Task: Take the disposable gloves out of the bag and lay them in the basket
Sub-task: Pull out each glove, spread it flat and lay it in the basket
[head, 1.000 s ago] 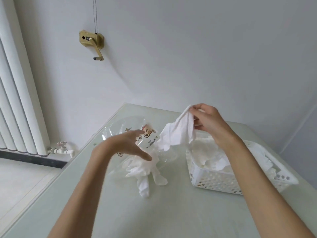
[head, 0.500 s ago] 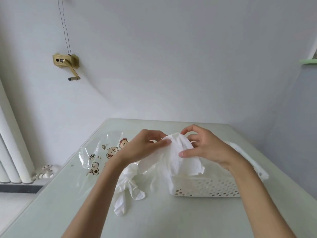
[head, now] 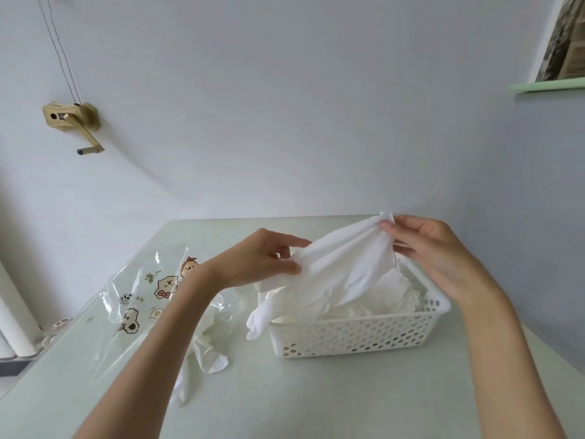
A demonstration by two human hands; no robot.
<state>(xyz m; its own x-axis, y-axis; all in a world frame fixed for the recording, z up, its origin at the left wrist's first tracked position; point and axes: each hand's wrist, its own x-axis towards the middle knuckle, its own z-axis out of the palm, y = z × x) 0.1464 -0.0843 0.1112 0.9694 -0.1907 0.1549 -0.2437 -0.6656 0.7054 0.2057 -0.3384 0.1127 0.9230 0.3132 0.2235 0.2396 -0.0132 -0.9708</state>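
Note:
A white disposable glove is stretched between both hands above the white perforated basket. My left hand pinches its lower left end; my right hand pinches its upper right end, over the basket's far side. The glove's fingers droop over the basket's left rim. More white gloves lie piled inside the basket. To the left lies the clear plastic bag printed with cartoon animals, with other gloves spilling from its mouth onto the table, partly hidden by my left forearm.
The pale green table meets a white wall at the back and a grey wall at the right. A brass crank fitting is fixed to the wall at the upper left. A white radiator stands beside the table's left edge.
My left hand left the bag and took hold of the glove that my right hand held. Both hands then pulled apart, spreading the glove out over the basket. The view turned right.

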